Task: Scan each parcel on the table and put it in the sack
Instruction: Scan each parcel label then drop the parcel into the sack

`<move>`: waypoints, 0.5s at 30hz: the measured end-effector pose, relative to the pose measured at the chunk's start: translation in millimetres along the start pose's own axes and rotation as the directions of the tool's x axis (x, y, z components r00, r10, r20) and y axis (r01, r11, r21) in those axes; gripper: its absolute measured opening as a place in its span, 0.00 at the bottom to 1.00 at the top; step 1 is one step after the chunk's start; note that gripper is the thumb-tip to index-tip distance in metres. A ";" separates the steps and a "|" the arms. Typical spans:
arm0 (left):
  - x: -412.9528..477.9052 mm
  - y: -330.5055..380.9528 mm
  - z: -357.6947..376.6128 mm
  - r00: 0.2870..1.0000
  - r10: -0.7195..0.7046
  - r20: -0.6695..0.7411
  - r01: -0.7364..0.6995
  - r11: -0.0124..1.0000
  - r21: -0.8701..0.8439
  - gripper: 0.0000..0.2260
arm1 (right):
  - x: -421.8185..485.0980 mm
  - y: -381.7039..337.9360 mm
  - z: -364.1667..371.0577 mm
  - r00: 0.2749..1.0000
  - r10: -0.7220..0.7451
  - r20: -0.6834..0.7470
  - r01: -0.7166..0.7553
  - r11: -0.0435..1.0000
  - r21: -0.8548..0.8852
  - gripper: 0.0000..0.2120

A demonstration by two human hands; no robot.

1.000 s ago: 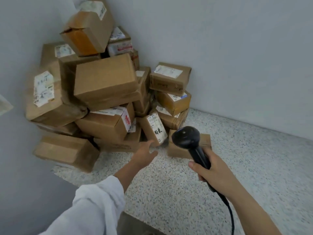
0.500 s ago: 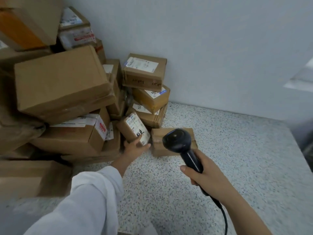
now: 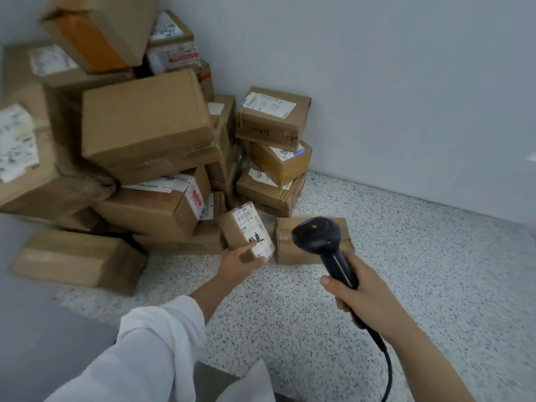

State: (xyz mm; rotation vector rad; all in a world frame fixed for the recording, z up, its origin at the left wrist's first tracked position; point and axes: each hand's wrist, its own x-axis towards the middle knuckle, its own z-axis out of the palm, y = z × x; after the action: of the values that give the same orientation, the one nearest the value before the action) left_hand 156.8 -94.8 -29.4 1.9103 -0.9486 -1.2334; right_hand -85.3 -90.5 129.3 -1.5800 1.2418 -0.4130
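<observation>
Left hand (image 3: 236, 264) pinches small brown parcel (image 3: 246, 230), white inked label up; right hand (image 3: 359, 297) fingers wrap black scanner (image 3: 319, 236).

A single head-worn wide-angle view looks forward and down, close above the desk (image 3: 406, 271), facing the boxes (image 3: 145, 117) stacked against the wall (image 3: 406, 82).

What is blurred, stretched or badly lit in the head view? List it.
Head view: the boxes at the left edge are smeared, labels unreadable; the small parcel in the left hand and the scanner in the right hand look sharper. Head view: light is soft and even, no glare; the white sleeve looks soft and wide-angle stretched.
</observation>
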 end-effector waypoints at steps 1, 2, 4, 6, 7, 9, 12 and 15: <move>-7.7 -4.1 0.2 0.999 -0.017 0.040 0.019 0.999 -0.035 0.39 | -0.6 1.5 0.5 1.000 -0.005 0.014 0.005 1.000 0.002 0.11; -18.3 -5.0 0.5 0.995 -0.036 0.094 0.043 0.997 -0.065 0.34 | -0.9 3.0 0.9 1.000 -0.009 0.030 0.009 1.000 0.002 0.12; -33.2 -11.8 3.6 0.968 -0.065 0.244 0.083 0.995 -0.063 0.24 | -0.7 6.3 1.8 0.998 -0.016 0.061 0.016 1.000 -0.010 0.12; -41.7 -19.9 8.9 0.943 -0.119 0.310 0.135 0.990 -0.031 0.22 | -0.6 9.4 2.7 0.996 -0.018 0.082 0.020 1.000 -0.015 0.12; -44.9 -21.8 11.0 0.941 -0.131 0.312 0.150 0.988 -0.038 0.22 | -0.5 10.6 3.1 0.996 -0.020 0.088 0.021 1.000 -0.015 0.12; -49.6 -26.2 15.6 0.954 -0.117 0.276 0.139 0.988 -0.062 0.23 | -1.4 12.9 3.3 0.995 -0.023 0.100 0.025 0.999 -0.023 0.11; -48.6 -31.5 21.6 0.981 -0.034 0.189 0.035 0.999 0.000 0.28 | -5.0 15.6 2.8 0.993 -0.025 0.119 0.031 0.998 -0.055 0.10; -45.2 -32.3 26.0 0.994 0.029 0.101 -0.051 0.974 0.221 0.35 | -11.1 20.6 1.0 0.992 -0.008 0.122 0.013 0.999 -0.046 0.11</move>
State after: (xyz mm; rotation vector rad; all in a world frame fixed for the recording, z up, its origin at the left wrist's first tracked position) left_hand 126.5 -43.7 -44.5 2.0058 -1.2156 -1.2500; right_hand -99.4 -78.9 114.6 -1.6276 1.1576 -0.2913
